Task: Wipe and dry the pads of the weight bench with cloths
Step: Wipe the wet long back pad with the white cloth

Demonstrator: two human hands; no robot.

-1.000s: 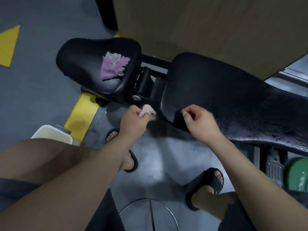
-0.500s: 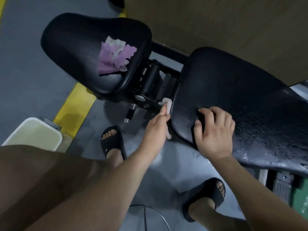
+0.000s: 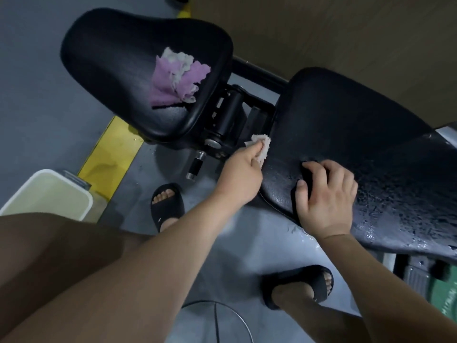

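The left hand (image 3: pixel 241 169) pinches a white cloth (image 3: pixel 261 144), seemingly to reach the end of the back pad (image 3: pixel 346 134) — the right hand (image 3: pixel 324 196) (fingers curled on a dark cloth (image 3: pixel 306 173)) presses its wet surface.

We count two pads: seat pad (image 3: pixel 118 70), back pad (image 3: pixel 346 134). Cloths: two sure, purple cloth (image 3: pixel 173 82) and white cloth (image 3: pixel 262 144); a dark wad (image 3: pixel 308 175) under the right hand (image 3: pixel 324 196) may make three, we cannot tell. Hands: two, left hand (image 3: pixel 242 174) the other. Sandals: two, left sandal (image 3: pixel 168 209), right sandal (image 3: pixel 296 278). One tub (image 3: pixel 49 194). One green plate (image 3: pixel 442 298). One pull pin (image 3: pixel 195 167). Yellow floor stripes: two, near stripe (image 3: pixel 108 154), far stripe (image 3: pixel 184 13).
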